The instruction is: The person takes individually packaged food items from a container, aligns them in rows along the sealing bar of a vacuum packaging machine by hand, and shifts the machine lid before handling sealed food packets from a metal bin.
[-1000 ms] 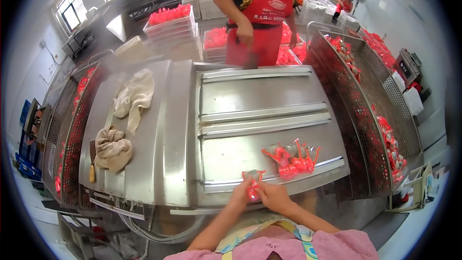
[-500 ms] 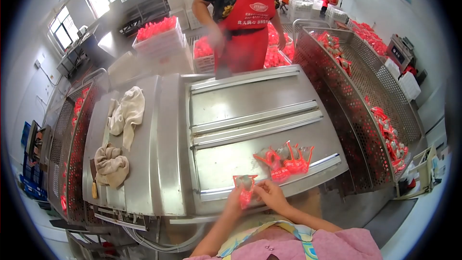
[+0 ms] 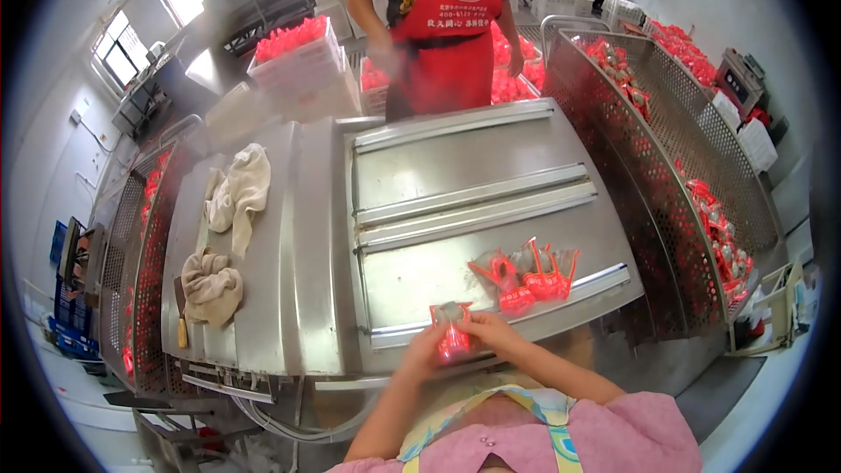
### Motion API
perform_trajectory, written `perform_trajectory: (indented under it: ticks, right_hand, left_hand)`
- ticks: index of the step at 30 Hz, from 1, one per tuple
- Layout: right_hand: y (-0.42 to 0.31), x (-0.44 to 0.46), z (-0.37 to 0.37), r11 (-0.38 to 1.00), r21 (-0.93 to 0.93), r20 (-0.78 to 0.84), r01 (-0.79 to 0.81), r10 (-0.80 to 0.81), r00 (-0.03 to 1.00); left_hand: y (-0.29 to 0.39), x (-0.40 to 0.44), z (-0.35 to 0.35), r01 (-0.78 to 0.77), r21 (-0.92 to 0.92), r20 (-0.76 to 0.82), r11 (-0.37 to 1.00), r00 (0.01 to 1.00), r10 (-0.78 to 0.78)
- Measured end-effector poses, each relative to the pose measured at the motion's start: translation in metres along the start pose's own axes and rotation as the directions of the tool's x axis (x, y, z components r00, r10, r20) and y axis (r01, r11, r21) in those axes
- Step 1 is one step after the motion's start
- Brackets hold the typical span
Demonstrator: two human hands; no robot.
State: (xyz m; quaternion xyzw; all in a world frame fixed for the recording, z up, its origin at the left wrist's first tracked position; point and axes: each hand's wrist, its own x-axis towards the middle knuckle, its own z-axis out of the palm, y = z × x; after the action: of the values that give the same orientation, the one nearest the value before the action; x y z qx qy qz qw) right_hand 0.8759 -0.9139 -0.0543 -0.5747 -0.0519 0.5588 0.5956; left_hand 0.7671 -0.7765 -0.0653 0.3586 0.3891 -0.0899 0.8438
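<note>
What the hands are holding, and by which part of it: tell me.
A red-and-clear packet, held by its sides: the left hand at its left side, the right hand at its right.

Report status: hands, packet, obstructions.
Left hand and right hand both holding one red packet. Packet at near edge of worktop. Other packets lie beyond, rightward; nothing visibly in the way.

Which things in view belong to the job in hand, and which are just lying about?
Job, by the look of it:
left hand and right hand, both on one pouch
held pouch, red-printed
loose pouches on the metal top
right-hand perforated bin, holding similar pouches

Probably just lying about:
upper cloth
lower cloth
wooden-handled tool beside it
</note>
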Motion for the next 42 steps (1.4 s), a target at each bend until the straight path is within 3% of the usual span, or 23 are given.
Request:
perform_trajectory:
  ticks: [4, 9, 13, 19, 21, 24, 26, 28, 29, 31, 33, 36, 37, 40, 42]
  right_hand:
    - [0.005, 0.022, -0.003, 1.0, -0.021, 0.001, 0.004, -0.004, 1.0]
    - [0.0, 0.037, 0.0, 0.998, -0.006, 0.034, -0.061, 0.061, 0.998]
    - [0.009, 0.053, 0.002, 0.996, 0.015, 0.107, -0.09, 0.088, 0.99]
    - [0.002, 0.056, 0.007, 0.977, 0.156, 0.193, -0.142, 0.111, 0.975]
    - [-0.003, 0.055, 0.004, 0.976, 0.117, 0.196, -0.185, 0.16, 0.968]
    - [-0.006, 0.056, -0.006, 0.965, 0.066, 0.211, -0.256, 0.237, 0.948]
    - [-0.006, 0.058, -0.012, 0.955, 0.033, 0.231, -0.296, 0.281, 0.932]
    - [-0.004, 0.062, -0.015, 0.954, -0.055, 0.168, -0.295, 0.3, 0.939]
    - [-0.005, 0.065, -0.017, 0.952, -0.016, 0.192, -0.305, 0.303, 0.934]
    - [-0.005, 0.076, -0.016, 0.956, -0.122, 0.111, -0.268, 0.282, 0.953]
    - [-0.015, 0.083, -0.005, 0.922, -0.333, 0.019, -0.199, 0.218, 0.976]
    - [-0.005, 0.106, 0.007, 0.866, -0.5, -0.004, -0.015, 0.015, 1.0]
    - [0.003, 0.116, 0.009, 0.834, -0.547, 0.004, 0.065, -0.075, 0.997]
    - [0.02, 0.14, 0.012, 0.643, -0.758, -0.04, 0.11, -0.214, 0.976]
    - [0.023, 0.144, 0.011, 0.633, -0.76, -0.015, 0.147, -0.244, 0.97]
  left_hand:
    - [0.008, -0.004, -0.013, -0.057, 0.041, 0.004, 0.998, 0.998, 0.057]
    - [0.01, -0.007, -0.034, 0.062, -0.013, -0.093, 0.998, 0.994, -0.063]
    - [0.014, 0.001, -0.056, 0.096, 0.131, -0.043, 0.987, 0.995, -0.091]
    - [0.026, 0.006, -0.06, 0.164, -0.023, 0.006, 0.986, 0.987, -0.164]
    - [0.026, 0.016, -0.08, 0.283, -0.094, 0.11, 0.955, 0.956, -0.272]
    - [0.04, 0.002, -0.061, 0.329, -0.194, 0.13, 0.924, 0.943, -0.308]
    - [0.046, 0.0, -0.057, 0.346, -0.137, 0.103, 0.928, 0.937, -0.334]
    - [0.045, 0.013, -0.075, 0.382, -0.018, 0.201, 0.924, 0.907, -0.371]
    - [0.045, 0.016, -0.079, 0.317, 0.075, 0.143, 0.945, 0.935, -0.325]
    - [0.056, 0.025, -0.084, 0.183, 0.278, 0.044, 0.943, 0.978, -0.203]
    - [0.07, 0.033, -0.094, 0.073, 0.543, -0.049, 0.837, 0.997, -0.055]
    - [0.082, 0.04, -0.1, -0.022, 0.891, -0.083, 0.454, 0.974, 0.211]
    - [0.082, 0.038, -0.099, -0.03, 0.956, -0.06, 0.293, 0.954, 0.294]
    - [0.075, 0.028, -0.093, 0.053, 0.998, -0.059, 0.025, 0.893, 0.447]
    - [0.071, 0.026, -0.094, 0.054, 0.998, -0.039, -0.019, 0.88, 0.473]
